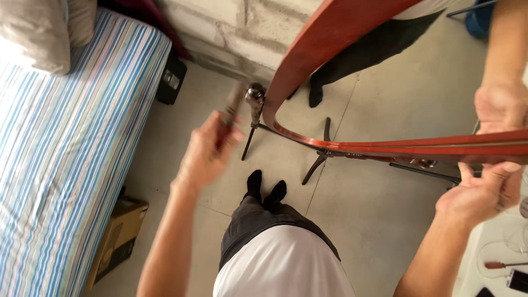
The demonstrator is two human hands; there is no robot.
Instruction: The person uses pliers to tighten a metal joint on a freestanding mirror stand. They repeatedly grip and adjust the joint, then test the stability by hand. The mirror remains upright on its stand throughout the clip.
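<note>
Where a striped mattress (66, 165) meets block wall (242, 27), bare concrete floor (374, 220).

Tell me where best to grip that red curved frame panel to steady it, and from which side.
Grip the red curved panel on its long straight run, where the right hand cups it from below. Come from the near side: the edge lies roughly level there, away from the bend where the left hand swings a blurred tool.

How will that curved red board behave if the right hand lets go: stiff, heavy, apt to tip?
The board looks rigid: it holds its curve along its length. It seems long and broad, so probably heavy. Raised on thin dark legs, and steadied by the right hand and another person's hand, it could well tip.
</note>
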